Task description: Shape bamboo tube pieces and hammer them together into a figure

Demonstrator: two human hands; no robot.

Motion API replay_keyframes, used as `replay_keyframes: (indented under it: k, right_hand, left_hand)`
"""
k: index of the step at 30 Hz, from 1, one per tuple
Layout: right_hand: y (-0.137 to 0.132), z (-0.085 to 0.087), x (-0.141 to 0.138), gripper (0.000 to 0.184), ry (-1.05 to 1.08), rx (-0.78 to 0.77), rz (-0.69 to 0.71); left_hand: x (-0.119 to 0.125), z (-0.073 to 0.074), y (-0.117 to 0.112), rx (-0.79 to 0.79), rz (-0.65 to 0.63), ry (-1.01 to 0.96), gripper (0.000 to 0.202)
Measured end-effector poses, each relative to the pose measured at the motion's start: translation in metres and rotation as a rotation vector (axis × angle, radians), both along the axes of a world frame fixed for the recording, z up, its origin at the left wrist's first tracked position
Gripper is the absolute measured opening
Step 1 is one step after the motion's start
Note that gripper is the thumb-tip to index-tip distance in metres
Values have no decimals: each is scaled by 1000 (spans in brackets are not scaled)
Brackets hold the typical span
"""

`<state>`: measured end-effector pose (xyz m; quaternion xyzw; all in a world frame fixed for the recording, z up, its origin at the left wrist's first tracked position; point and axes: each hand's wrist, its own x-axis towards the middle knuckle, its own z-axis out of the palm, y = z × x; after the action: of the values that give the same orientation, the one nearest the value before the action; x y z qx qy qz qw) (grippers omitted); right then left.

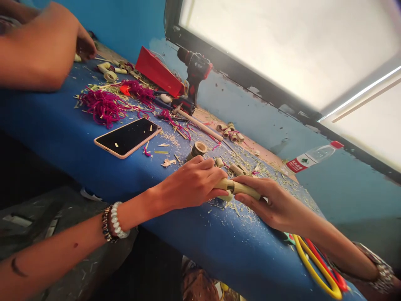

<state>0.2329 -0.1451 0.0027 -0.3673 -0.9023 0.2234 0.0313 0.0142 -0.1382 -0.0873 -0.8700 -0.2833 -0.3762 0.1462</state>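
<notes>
My left hand [200, 182] is closed, its thumb and fingers pinching one end of a pale bamboo rod [247, 189]. From the other side my right hand [272, 202] grips the same rod, fingers wrapped along it. A dark, shiny band circles the rod between the hands; whether it joins two pieces I cannot tell. Below the rod lies a pale block [226, 196], partly hidden. Just behind my left hand stands a short bamboo tube [199, 148], open end up. Cut bamboo pieces [236, 169] lie among shavings beyond my fingers.
On the blue table [194, 234] are a phone [128, 136], magenta yarn [105, 104], a hammer [200, 123], a cordless drill [196, 79], and a red box [159, 71]. A bottle [313, 158] stands right; yellow-handled scissors [316, 267] lie at the near edge. Another person's hand [53, 46] is upper left.
</notes>
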Motion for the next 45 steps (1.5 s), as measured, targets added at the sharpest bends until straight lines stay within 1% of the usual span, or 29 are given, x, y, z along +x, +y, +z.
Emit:
replay_keyframes:
  k: [3, 5, 8, 11, 14, 18, 22, 25, 31, 36, 39, 42, 45]
  right_hand:
    - [-1, -2, -1, 28, 12, 2, -25]
    - [-3, -5, -2, 27, 54, 22, -53]
    - [-10, -11, -3, 22, 64, 105, -66]
    - [-14, -12, -2, 20, 11, 154, -58]
    - [-15, -9, -1, 27, -13, 93, -63]
    - [-14, -6, -4, 40, 19, 18, -136]
    - [-12, -8, -7, 37, -8, -6, -147]
    - [-9, -7, -6, 36, 13, -21, -134]
    - [-1, 6, 3, 36, 5, -261, -89]
    - [-5, 13, 3, 40, -14, -216, -93]
    - [-7, 13, 2, 37, -36, -218, -72]
    - [-8, 6, 2, 28, -63, -198, -105]
    - [-7, -6, 1, 29, -66, -153, -134]
  left_hand:
    - [-2, 1, 0, -22, -25, -15, 33]
    - [-2, 1, 0, -16, -16, -18, 33]
    - [0, 1, 0, 31, 18, 19, 32]
    - [2, 0, 0, 76, 30, 83, 33]
    - [3, -1, -1, 90, -3, 135, 33]
    - [3, -1, -1, 81, -10, 151, 33]
    - [2, -1, -2, 108, -14, 189, 29]
    - [2, -2, -2, 105, 10, 164, 29]
    - [2, -2, -3, 123, -57, 106, 31]
    - [1, 0, -4, 95, -71, 108, 30]
    - [1, 0, -4, 61, -64, 114, 27]
    - [1, 1, -4, 33, -61, 120, 25]
    - [1, 0, -3, 23, -66, 120, 25]
